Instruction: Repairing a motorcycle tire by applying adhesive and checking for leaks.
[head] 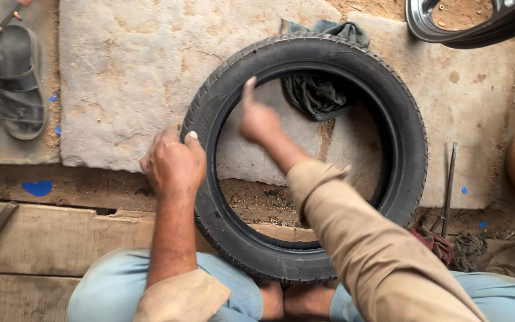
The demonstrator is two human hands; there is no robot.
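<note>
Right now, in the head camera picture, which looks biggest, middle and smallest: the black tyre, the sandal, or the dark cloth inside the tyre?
1. Black tyre, by far the biggest.
2. Sandal and dark cloth look about alike, and the tyre hides part of the cloth, so I won't rank them.

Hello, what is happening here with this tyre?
A person sits over a black tyre lying flat on stone slabs. The left hand grips the tyre's left edge. The right hand is inside the ring, one finger raised, blurred. A dark cloth lies partly under the far side. A metal bar lies to the right, a sandal far left.
</note>
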